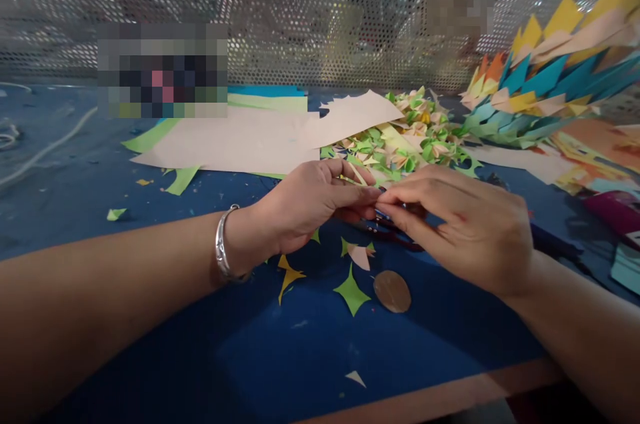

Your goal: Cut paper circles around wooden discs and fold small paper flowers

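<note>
My left hand (315,201), with a silver bangle at the wrist, is closed in a pinch on a small pale yellow piece of paper (359,174). The thumb and forefinger of my right hand (460,224) are pressed together at my left fingertips; whatever lies between them is hidden. Below the hands are a green four-pointed paper scrap (353,292), a brown oval disc (393,291), a yellow paper scrap (289,277) and a pale pink scrap (360,256). A dark looped object (400,237), partly covered, lies under my fingers.
Pale paper sheets (240,141) lie at the back beside a heap of small folded green and pink paper pieces (425,127). Spiky folded-paper work (545,84) stands at right. A perforated metal screen (325,31) closes off the blue table's (175,357) far side.
</note>
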A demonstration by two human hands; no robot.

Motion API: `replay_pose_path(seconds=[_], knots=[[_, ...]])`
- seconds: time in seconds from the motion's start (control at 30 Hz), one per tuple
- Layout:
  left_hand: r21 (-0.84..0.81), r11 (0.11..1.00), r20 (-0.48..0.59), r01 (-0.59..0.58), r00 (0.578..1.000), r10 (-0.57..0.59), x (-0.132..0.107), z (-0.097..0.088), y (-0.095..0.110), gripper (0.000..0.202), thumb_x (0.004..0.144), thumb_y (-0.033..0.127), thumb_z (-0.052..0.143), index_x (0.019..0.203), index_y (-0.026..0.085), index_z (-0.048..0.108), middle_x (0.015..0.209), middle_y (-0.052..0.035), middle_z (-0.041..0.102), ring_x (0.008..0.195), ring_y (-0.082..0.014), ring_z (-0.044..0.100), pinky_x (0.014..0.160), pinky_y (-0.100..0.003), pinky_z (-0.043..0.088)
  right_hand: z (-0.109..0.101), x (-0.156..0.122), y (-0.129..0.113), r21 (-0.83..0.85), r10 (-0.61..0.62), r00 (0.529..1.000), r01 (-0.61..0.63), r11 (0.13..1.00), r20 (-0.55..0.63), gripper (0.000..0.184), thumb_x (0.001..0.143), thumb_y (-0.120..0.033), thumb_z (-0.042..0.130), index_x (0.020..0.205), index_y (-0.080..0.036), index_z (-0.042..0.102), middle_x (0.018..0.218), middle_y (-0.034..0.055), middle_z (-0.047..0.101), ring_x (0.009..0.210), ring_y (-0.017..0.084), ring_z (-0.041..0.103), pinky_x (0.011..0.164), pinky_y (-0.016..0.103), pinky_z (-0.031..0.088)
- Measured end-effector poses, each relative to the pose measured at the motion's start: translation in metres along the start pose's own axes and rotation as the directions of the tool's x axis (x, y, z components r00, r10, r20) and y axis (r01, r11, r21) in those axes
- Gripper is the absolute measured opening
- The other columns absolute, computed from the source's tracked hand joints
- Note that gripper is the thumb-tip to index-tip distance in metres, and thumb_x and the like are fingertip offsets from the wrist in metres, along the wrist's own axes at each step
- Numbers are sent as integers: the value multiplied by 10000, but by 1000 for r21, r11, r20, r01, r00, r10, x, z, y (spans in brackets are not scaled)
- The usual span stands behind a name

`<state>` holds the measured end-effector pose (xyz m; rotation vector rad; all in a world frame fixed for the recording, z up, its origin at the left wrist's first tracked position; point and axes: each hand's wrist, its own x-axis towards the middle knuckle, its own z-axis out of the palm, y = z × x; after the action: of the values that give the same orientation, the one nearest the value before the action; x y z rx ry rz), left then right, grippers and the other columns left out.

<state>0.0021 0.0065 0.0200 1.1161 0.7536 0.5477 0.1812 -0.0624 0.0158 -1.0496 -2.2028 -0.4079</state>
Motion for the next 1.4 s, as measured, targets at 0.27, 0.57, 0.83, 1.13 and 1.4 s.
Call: replay_pose_path(seconds=[0.27,0.57,0.83,1.13,1.4], knots=[[42,999,8,-35,999,35,-1,-2,-1,170,905,138,629,735,126,638,656,2,693,593,-62,637,632,-182,498,0,1,-1,69,62,998,-61,996,-10,92,906,-145,634,878,-233,632,821,28,735,753,165,702,675,280,531],[349,932,95,-99,993,70,-1,-3,-2,178,881,166,576,713,143,629,691,-13,707,563,-96,661,553,-198,538,0,1,5,152,259,962,-269,951,83,84,930,-240,616,849,-221,625,770,5,671,677,125,624,622,244,502],[412,888,193,-202,972,132,-3,-5,-3,161,852,148,574,695,156,608,629,9,666,548,-93,653,544,-183,529,1,-1,5,339,422,880,-474,813,217,77,919,-264,627,855,-221,629,784,-22,669,625,85,608,553,197,477],[110,994,-24,-13,1000,16,1,-1,-1,217,921,193,589,714,140,625,591,12,651,516,-49,597,534,-150,455,4,-1,8,335,273,953,-301,893,128,43,897,-202,633,940,-206,635,966,48,673,701,122,633,617,252,539],[69,998,5,-2,1000,2,-1,-1,-3,220,934,183,585,730,132,648,592,1,666,522,-61,610,541,-166,458,7,2,6,310,140,984,-168,936,110,86,916,-152,596,925,-223,644,931,63,671,827,166,641,670,297,528]])
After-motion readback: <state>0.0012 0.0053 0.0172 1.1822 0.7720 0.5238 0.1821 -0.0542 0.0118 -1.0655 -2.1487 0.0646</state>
